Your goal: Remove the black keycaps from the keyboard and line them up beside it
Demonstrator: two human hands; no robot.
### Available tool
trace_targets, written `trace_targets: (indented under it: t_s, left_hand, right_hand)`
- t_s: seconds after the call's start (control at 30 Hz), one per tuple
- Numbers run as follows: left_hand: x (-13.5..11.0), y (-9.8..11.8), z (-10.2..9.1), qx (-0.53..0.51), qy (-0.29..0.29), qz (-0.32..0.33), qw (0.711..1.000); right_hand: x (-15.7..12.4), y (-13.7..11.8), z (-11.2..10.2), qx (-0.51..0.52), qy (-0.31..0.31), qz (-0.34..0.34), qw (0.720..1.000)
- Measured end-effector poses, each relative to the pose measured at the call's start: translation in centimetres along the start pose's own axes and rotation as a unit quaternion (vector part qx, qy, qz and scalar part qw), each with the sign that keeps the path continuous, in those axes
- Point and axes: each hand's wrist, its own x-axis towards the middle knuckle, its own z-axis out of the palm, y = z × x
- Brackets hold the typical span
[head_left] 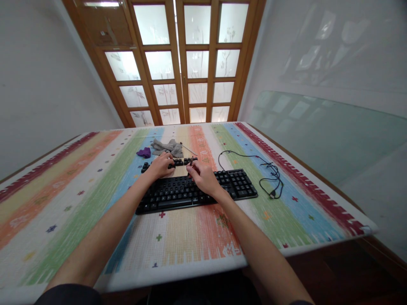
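Note:
A black keyboard (171,195) lies in front of me on the striped tablecloth, its left and middle keys looking stripped of their caps. Behind it loose black keycaps (179,162) stand in a row. My left hand (163,165) rests at the left part of that row, fingers apart and touching the keycaps or the cloth beside them. Over the keyboard's back edge, my right hand (201,174) is closed in a pinch. A small, dark, thin thing shows at its fingertips, too small to name.
Beyond the keycaps lie a crumpled grey cloth (168,147), a purple cloth (144,152) and a thin rod-like tool (190,149). The keyboard's black cable (274,173) is coiled at the right. A glass panel (318,140) leans along the right wall.

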Motion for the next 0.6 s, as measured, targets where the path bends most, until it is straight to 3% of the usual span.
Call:
trace_targets:
  t_s: [0.6]
  left_hand:
    - [0.17,0.28,-0.30,0.025,-0.013,0.000,1.000]
  right_hand:
    - [0.06,0.13,0.06,-0.005,-0.001,-0.004,1.000]
